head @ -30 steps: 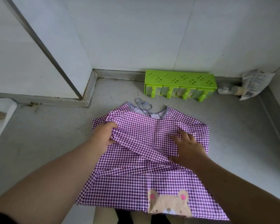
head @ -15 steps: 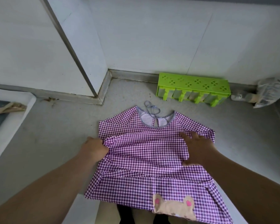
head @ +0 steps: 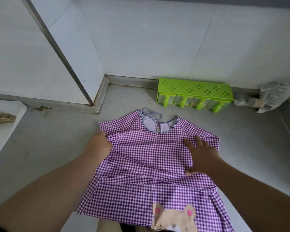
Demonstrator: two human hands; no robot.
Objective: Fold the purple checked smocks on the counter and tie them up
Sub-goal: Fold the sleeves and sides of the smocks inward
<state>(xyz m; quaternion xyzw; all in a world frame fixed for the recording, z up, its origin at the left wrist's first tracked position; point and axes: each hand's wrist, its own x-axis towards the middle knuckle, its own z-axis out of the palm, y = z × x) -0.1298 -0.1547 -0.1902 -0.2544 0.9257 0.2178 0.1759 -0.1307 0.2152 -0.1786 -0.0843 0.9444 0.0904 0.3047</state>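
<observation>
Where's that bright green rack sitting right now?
In the head view, the green rack stands at the back of the counter against the white wall, right of centre, just beyond the smock's neckline.

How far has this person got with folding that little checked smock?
Early on. The smock lies spread flat on the counter, its sleeves seemingly already folded in over the front. Now the left hand grips its left edge while the right hand presses flat on the cloth. Still left: folding the body up and tying it; the strings lie loose at the neck.
</observation>
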